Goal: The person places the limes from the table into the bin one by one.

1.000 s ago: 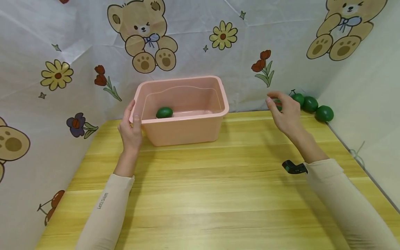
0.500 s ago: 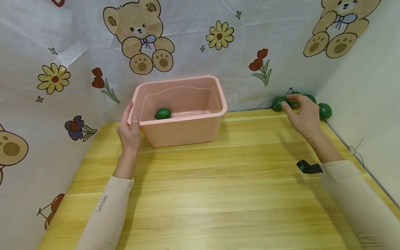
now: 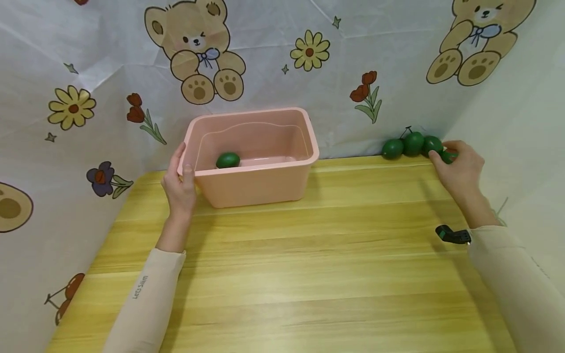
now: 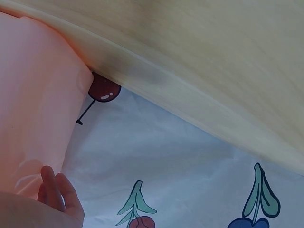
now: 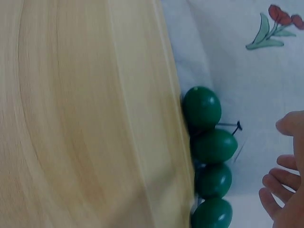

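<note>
My left hand [image 3: 178, 191] grips the left rim of a pink plastic bin [image 3: 253, 184], thumb outside and fingers round the corner. In the left wrist view its fingertips [image 4: 50, 185] lie against the bin's wall. One smooth, dark green, egg-shaped fruit [image 3: 228, 160] lies inside. At the far right several like it stand in a row along the back edge, among them the leftmost fruit [image 3: 392, 148]. My right hand [image 3: 463, 169] is over the rightmost fruit [image 3: 449, 157], partly hiding it. In the right wrist view a gap shows between its spread fingers [image 5: 278, 187] and the row.
The wooden table [image 3: 309, 274] runs up to a white cloth backdrop [image 3: 265, 29] printed with bears and flowers. A pale wall [image 3: 529, 137] closes the right side. A small black device [image 3: 453, 235] sits at the right cuff.
My right hand has moved right along the row, from beside the leftmost green fruit to the rightmost one. The left hand keeps its hold on the bin.
</note>
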Available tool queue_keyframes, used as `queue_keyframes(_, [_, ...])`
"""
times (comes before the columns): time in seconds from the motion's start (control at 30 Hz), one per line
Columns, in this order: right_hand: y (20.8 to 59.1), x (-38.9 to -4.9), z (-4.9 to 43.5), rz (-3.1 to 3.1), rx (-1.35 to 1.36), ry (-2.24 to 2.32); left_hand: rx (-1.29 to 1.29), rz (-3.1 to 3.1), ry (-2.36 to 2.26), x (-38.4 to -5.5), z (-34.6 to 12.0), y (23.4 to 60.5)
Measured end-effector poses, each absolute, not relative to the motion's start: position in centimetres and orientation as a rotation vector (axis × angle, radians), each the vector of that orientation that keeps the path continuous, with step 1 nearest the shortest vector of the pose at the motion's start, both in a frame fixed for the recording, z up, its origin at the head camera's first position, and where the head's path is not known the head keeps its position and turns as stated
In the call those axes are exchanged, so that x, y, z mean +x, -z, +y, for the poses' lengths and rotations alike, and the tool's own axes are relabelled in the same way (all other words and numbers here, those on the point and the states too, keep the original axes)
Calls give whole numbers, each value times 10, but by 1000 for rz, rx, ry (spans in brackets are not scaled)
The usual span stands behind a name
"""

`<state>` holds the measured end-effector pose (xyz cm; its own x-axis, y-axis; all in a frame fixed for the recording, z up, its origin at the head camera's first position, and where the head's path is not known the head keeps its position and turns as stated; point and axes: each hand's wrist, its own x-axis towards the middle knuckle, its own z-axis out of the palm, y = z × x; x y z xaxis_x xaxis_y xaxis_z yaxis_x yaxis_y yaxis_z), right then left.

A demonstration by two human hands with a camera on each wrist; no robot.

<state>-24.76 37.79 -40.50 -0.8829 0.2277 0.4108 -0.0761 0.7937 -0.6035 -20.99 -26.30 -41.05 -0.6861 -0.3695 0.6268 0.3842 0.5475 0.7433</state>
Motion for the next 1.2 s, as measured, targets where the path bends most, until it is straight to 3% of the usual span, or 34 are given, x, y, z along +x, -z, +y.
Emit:
queue_keyframes(0.4, [420, -256, 417, -2648, -338, -899, -7, -1995, 1208, -209, -263, 411])
queue_keyframes(1.2, [457, -272, 445, -2705, -444, -830, -13, -2004, 1221, -211, -264, 411])
